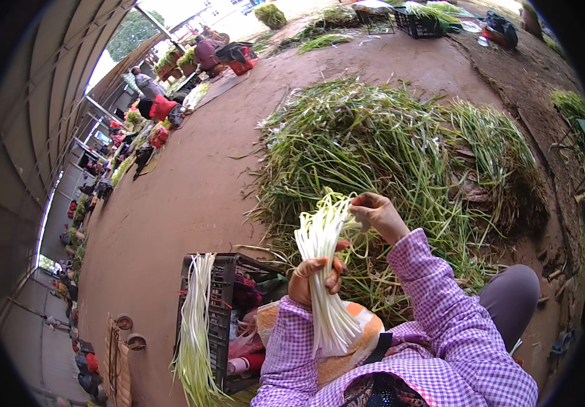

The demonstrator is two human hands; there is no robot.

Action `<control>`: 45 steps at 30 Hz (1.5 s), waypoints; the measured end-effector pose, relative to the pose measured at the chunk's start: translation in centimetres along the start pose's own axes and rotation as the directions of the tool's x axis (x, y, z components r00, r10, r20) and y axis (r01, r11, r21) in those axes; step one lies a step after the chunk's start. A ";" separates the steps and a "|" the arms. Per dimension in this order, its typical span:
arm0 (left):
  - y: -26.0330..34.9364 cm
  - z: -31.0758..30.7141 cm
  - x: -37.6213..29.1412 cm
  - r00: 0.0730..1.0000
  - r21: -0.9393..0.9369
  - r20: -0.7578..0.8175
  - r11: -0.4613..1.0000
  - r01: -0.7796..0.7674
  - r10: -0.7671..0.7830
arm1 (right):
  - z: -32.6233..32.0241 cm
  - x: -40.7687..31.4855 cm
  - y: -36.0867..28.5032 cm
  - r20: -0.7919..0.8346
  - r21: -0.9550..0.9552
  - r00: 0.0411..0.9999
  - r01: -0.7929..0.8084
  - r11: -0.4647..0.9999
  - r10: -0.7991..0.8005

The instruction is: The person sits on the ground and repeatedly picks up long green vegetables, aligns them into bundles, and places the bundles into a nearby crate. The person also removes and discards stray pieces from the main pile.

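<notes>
My left hand point(318, 277) is closed around the middle of a bundle of pale green-white leafy stalks point(329, 310), held upright over my lap. At the bundle's upper right, the thumb and fingers of my right hand point(376, 211) pinch together at the stalk tips; whether a single strand is between them is too small to tell. Under the bundle an orange and white towel point(345, 369) covers my lap. Another bunch of long pale stalks point(198, 310) hangs over the side of a black plastic crate point(225, 305) at my left, with cloth and plastic bags inside it.
A big heap of green leaves and stalks point(363, 147) lies on the floor before me. A small wooden cart point(114, 366) stands at lower left. People sit among produce along the left, one in a purple top point(207, 53). Another black crate point(417, 25) holds greens at the far right.
</notes>
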State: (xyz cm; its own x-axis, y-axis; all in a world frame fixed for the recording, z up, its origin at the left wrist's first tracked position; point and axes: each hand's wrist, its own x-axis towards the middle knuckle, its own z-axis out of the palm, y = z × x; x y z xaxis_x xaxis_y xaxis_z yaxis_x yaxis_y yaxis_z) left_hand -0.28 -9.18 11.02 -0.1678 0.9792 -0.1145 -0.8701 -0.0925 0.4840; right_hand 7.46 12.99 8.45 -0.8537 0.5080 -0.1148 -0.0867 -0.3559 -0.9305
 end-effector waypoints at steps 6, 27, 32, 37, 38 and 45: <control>-0.4 0.2 0.4 0.997 0.097 -0.057 0.993 0.066 -0.060 | -1.3 0.2 1.6 0.150 0.322 0.979 -0.178 0.930 0.135; -3.7 0.4 1.3 0.857 0.264 -0.511 0.960 0.094 0.057 | -2.5 0.8 5.4 -0.411 -0.838 0.894 -0.294 0.459 -0.177; -3.7 0.6 1.4 0.863 0.327 -0.505 0.932 0.154 0.034 | -5.9 -0.9 5.8 -0.388 -0.318 0.882 -0.401 0.859 0.268; -4.5 1.1 2.4 0.841 0.416 -0.538 0.887 0.201 0.062 | -4.2 -2.4 4.4 -0.135 -0.141 0.990 -0.064 0.988 0.045; -4.6 1.1 2.5 0.848 0.449 -0.521 0.876 0.178 0.095 | -3.5 -2.6 3.9 -0.085 -0.249 0.994 -0.083 0.965 0.063; -4.8 0.9 2.4 0.862 0.457 -0.506 0.859 0.231 0.037 | -1.1 -4.1 1.6 -0.105 -0.350 0.983 -0.177 0.920 0.149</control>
State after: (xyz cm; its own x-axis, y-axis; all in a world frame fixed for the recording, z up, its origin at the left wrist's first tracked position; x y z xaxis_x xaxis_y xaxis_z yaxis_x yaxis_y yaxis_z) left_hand 3.87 -6.22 9.22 -0.4115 0.7490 -0.5193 -0.5747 0.2291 0.7857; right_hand 11.37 11.17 7.06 -0.7982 0.5292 -0.2878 0.2509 -0.1423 -0.9575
